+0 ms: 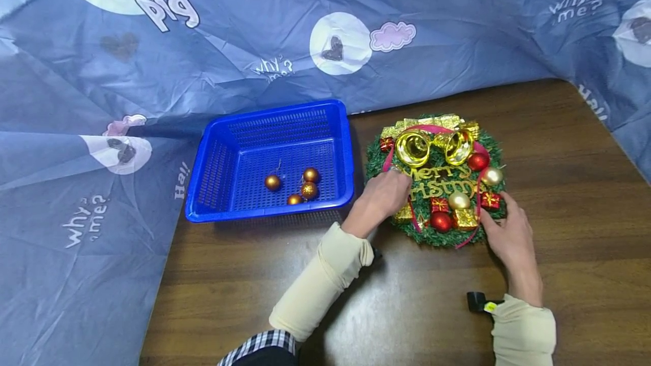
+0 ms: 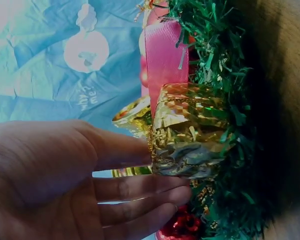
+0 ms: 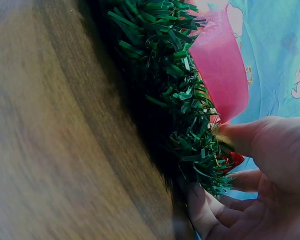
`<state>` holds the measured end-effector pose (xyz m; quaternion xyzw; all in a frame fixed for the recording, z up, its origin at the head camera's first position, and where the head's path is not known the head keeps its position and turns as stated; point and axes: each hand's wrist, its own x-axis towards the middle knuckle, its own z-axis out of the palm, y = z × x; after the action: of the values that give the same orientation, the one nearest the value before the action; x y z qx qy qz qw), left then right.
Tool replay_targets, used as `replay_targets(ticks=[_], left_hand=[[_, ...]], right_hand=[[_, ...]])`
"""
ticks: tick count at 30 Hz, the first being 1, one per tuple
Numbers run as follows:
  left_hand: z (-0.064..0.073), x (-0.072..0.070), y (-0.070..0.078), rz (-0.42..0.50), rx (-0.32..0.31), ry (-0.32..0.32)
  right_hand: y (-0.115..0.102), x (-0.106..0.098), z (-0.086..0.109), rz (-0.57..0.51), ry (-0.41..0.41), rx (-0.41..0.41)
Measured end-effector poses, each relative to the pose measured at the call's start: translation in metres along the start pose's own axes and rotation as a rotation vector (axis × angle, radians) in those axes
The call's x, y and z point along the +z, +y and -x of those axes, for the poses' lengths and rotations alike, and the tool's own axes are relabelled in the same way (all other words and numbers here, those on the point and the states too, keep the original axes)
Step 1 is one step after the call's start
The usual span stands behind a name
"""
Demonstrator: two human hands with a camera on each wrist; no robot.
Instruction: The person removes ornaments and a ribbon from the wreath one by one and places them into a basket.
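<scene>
The wreath point(image 1: 426, 206) lay near the desk's point(image 1: 432, 292) far edge, bells point(image 1: 413, 149), lettering point(image 1: 447, 188) and red baubles point(image 1: 441, 221) already on it; four gold baubles point(image 1: 272, 183) in the blue basket point(image 1: 269, 213), toward the far-left corner, seemed left over. The right hand point(image 1: 511, 236) gripped the wreath's rim; the left hand point(image 1: 383, 199) touched a gold parcel point(image 2: 192, 130) — whether pinching, I couldn't tell.
</scene>
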<state>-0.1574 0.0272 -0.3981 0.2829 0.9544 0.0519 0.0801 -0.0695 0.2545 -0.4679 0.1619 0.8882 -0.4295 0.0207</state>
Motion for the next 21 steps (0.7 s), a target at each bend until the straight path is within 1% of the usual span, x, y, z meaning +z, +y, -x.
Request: replay_targets(ticks=[2, 5, 8, 11, 14, 17, 21], left_hand=[[-0.0002, -0.0005, 0.0007, -0.002, -0.006, 0.004], [0.0, -0.0001, 0.0016, 0.019, -0.017, 0.005], [-0.0002, 0.0016, 0.0026, 0.032, -0.008, 0.017], [-0.0005, 0.0033, 0.0032, 0.022, 0.029, 0.053], [-0.0007, 0.0038, 0.0033, 0.01, 0.068, 0.108], [0.0001, 0.0032, 0.0031, 0.019, 0.086, 0.145], [0.0012, 0.0021, 0.002, 0.031, 0.107, 0.178]], right_hand=[[0.0003, 0.0001, 0.0001, -0.004, -0.009, 0.006], [0.0009, 0.0007, 0.0, -0.002, -0.01, 0.01], [0.0013, 0.0013, -0.0004, -0.001, -0.004, 0.009], [0.0012, 0.0013, -0.0006, -0.002, -0.005, 0.011], [0.0007, 0.0009, -0.0004, -0.003, -0.004, 0.011], [0.0004, 0.0006, -0.0001, -0.002, 0.006, 0.002], [0.0001, 0.0007, 0.0001, -0.005, 0.011, -0.001]])
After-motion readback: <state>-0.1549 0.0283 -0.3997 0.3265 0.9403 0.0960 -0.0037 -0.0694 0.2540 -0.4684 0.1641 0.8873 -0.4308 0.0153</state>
